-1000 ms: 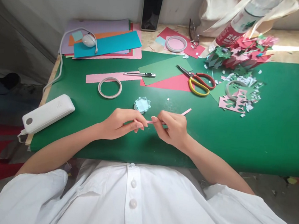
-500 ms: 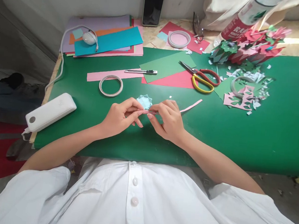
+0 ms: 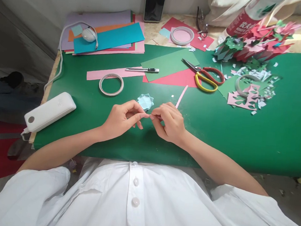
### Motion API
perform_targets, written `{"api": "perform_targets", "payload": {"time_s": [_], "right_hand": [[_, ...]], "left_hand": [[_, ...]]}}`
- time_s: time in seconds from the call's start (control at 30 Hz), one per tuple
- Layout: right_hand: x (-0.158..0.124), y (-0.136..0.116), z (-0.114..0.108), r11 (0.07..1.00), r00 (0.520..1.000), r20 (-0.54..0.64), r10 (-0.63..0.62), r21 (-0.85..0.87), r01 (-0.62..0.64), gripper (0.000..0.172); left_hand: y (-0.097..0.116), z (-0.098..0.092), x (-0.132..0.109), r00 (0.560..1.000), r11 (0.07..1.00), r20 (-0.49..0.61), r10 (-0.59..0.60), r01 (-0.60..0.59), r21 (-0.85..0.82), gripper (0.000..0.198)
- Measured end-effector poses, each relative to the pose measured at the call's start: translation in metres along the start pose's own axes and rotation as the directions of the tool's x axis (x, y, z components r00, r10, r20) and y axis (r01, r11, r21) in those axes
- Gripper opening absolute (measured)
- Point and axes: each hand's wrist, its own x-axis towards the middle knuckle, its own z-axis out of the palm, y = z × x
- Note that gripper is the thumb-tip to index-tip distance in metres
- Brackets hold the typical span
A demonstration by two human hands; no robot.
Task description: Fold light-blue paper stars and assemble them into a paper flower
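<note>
A narrow pink paper strip (image 3: 181, 96) sticks up behind my right hand (image 3: 170, 122), whose thumb and forefinger pinch it. My left hand (image 3: 125, 119) is closed in a pinch too, its fingertips meeting those of my right hand on the strip's end, which the fingers mostly hide. Just beyond the fingertips, a light blue folded paper piece with a pointed rim (image 3: 145, 102) lies on the green mat (image 3: 243, 138).
Scissors (image 3: 207, 79), a cutter (image 3: 143, 70) and a tape roll (image 3: 111, 85) lie beyond my hands. A white power bank (image 3: 50, 112) sits at left. Paper flowers (image 3: 256, 48) and scraps are at back right; coloured sheets (image 3: 112, 39) at back left.
The strip's free end has swung from pointing right to pointing up and away. My fingertips have drawn closer together, covering the pink length between them. The view has shifted slightly.
</note>
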Motion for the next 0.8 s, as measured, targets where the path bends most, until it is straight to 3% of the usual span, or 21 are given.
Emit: {"api": "perform_targets", "payload": {"time_s": [0.27, 0.43, 0.8], "right_hand": [[-0.0006, 0.0026, -0.0015, 0.998, 0.994, 0.08, -0.069, 0.007, 0.069, 0.01], [-0.0016, 0.0029, -0.0021, 0.999, 0.992, 0.117, -0.045, 0.022, 0.042, 0.011], [-0.0024, 0.0015, -0.0013, 0.999, 0.996, 0.085, -0.017, 0.047, 0.013, 0.008]], "left_hand": [[0.0013, 0.0035, -0.0038, 0.999, 0.999, 0.032, -0.042, 0.043, -0.021, 0.023], [0.0016, 0.0054, -0.0054, 0.997, 0.997, 0.045, -0.06, 0.062, -0.035, 0.019], [0.002, 0.006, -0.0041, 0.996, 0.997, -0.053, -0.077, 0.076, -0.014, 0.017]]}}
